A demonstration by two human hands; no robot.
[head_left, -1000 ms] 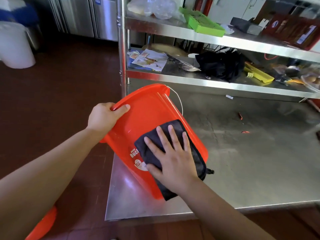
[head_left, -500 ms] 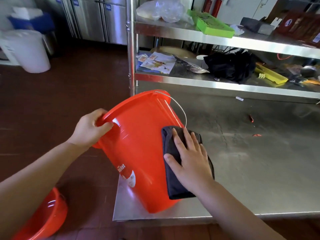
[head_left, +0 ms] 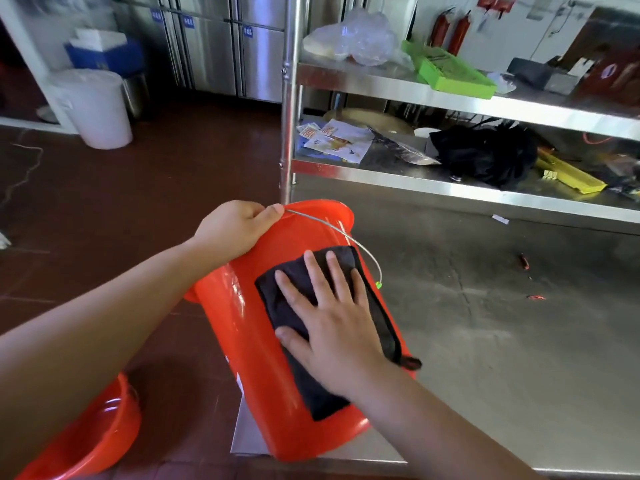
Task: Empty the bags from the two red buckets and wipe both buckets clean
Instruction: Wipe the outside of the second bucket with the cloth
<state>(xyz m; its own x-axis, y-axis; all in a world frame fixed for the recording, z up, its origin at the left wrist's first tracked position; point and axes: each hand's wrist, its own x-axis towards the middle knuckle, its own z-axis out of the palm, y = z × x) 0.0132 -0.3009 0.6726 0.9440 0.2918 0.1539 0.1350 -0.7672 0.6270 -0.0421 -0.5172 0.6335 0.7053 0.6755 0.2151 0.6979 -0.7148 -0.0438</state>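
A red bucket (head_left: pixel 256 368) lies tilted on the corner of the steel table (head_left: pixel 502 341), its mouth pointing away from me. My left hand (head_left: pixel 235 226) grips its rim near where the wire handle (head_left: pixel 349 239) joins. My right hand (head_left: pixel 332 327) presses flat, fingers spread, on a black cloth (head_left: pixel 294 306) laid against the bucket's outer wall. A second red bucket (head_left: pixel 93 441) stands on the floor at the lower left, partly hidden by my left arm. No bags are visible in either bucket.
Steel shelves (head_left: pixel 450 98) above the table hold a green tray (head_left: pixel 450 69), clear plastic (head_left: pixel 356 38), papers (head_left: pixel 336 140), a black bag (head_left: pixel 485 154) and a yellow item (head_left: pixel 568 174). A white bin (head_left: pixel 93 109) stands on the brown floor at far left. Small red scraps (head_left: pixel 524 261) lie on the table.
The bucket has been turned in my hands; its logo is out of sight. My left hand has shifted along the rim to the handle joint, and the cloth has moved back onto the bucket's upper side.
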